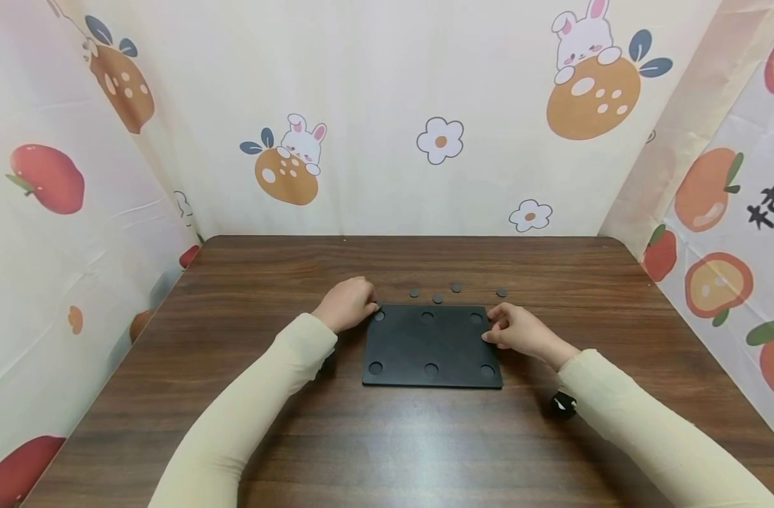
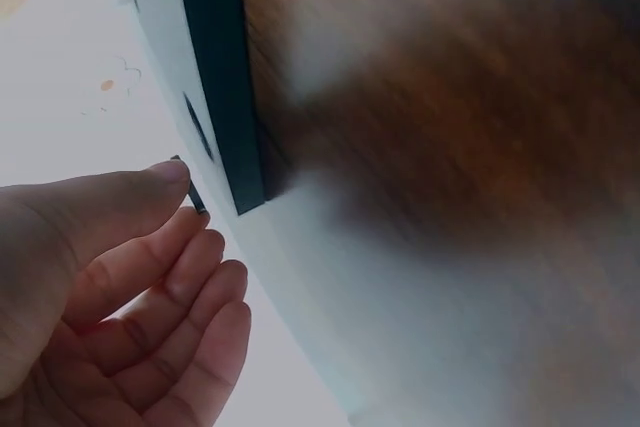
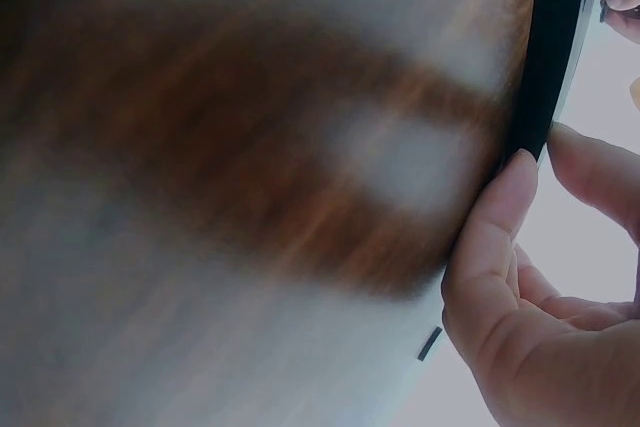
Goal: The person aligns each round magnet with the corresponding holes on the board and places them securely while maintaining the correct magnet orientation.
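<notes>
A flat black board with several round recesses lies on the table. At its far left corner, my left hand pinches a small dark disc between thumb and fingertips, close to the corner recess. The disc stands edge-on in the left wrist view. On the opposite side my right hand holds the board's right edge, with thumb and finger at the rim near the far corner. The right wrist view shows these fingertips against the dark edge.
Beyond the board, several loose dark discs lie on the brown wood table; one sits farther right, behind the right hand. A printed curtain hangs behind the table, with more printed cloth at both sides.
</notes>
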{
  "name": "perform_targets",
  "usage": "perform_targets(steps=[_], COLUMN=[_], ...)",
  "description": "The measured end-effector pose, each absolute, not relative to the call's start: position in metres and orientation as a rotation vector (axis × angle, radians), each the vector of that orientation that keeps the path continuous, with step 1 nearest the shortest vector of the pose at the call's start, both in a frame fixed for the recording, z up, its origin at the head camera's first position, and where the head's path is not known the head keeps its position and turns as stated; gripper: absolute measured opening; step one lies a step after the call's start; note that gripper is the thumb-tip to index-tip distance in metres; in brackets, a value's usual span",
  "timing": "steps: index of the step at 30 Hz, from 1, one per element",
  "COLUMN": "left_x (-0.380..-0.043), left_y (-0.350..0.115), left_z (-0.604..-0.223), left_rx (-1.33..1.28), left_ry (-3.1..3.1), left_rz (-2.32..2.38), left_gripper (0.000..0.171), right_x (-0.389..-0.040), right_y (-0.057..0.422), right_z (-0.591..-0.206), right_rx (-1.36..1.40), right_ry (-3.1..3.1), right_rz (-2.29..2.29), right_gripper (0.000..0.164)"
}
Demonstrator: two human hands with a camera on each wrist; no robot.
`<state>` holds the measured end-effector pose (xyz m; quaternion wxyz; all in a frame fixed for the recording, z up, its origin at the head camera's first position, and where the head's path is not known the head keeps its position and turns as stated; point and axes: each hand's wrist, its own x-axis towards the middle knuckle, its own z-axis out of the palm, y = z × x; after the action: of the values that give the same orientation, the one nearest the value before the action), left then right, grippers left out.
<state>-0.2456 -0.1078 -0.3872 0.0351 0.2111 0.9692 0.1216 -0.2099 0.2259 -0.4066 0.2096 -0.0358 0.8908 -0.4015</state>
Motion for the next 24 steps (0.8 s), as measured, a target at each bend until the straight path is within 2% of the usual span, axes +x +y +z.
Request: perform_targets(steps=[24], left_x=[-0.206], left_y=[-0.104], left_z=[-0.384], left_rx=[0.807], left_ry=[2.924], left_rz=[0.444], left_gripper=[0.016], right_x=[-0.210], right_y=[0.226], right_z=[-0.406], right_rx=[-0.091], right_ry=[2.479], right_rz=[-1.113], right_gripper=[0.052])
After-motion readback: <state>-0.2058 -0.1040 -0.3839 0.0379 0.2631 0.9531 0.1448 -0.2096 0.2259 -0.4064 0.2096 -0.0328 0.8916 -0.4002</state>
